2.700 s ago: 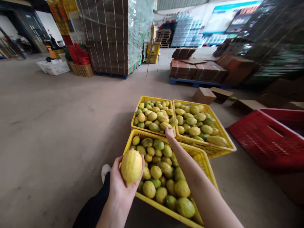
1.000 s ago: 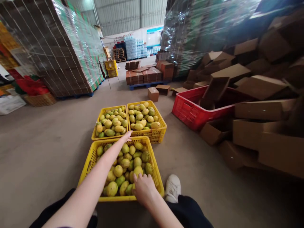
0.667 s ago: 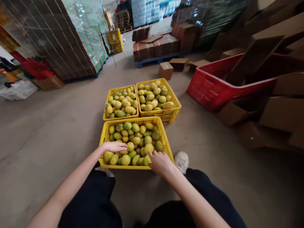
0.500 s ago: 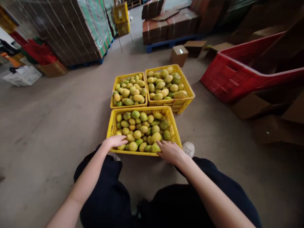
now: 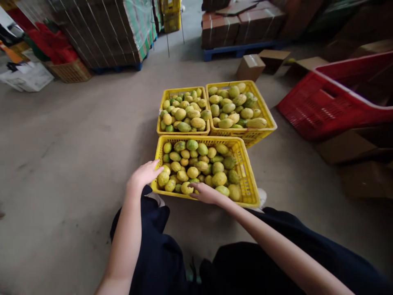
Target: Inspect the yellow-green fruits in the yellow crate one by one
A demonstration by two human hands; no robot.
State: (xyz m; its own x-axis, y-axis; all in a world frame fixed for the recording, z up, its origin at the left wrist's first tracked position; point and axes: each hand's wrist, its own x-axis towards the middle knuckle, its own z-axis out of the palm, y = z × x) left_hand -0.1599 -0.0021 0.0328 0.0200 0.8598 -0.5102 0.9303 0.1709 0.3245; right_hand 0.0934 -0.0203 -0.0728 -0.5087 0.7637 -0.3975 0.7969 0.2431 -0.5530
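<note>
The near yellow crate [image 5: 248, 172] stands on the floor in front of me, filled with yellow-green fruits [image 5: 192, 172] that look like small papayas. My left hand [image 5: 145, 173] is over the crate's left rim, fingers apart, tips near the fruit by that side. Across the front rim reaches my right hand [image 5: 206, 192], its fingers stretched over a yellow fruit [image 5: 186, 188] near the front; whether they touch it I cannot tell. Neither hand grips a fruit. Behind stand a left yellow crate [image 5: 161, 123] and a taller right yellow crate [image 5: 260, 130], both full of similar fruit.
To the right are a large red crate [image 5: 307, 106] and open cardboard boxes [image 5: 346, 147]. A small carton [image 5: 251, 67] lies before a blue pallet [image 5: 224, 53] of stacked boxes. At back left stands a wrapped stack [image 5: 104, 37] near a basket [image 5: 70, 71]. My shoes flank the near crate.
The view has shifted, so the crates appear farther right. My right hand has moved left along the front of the near crate. My left hand has drawn outward to its left rim.
</note>
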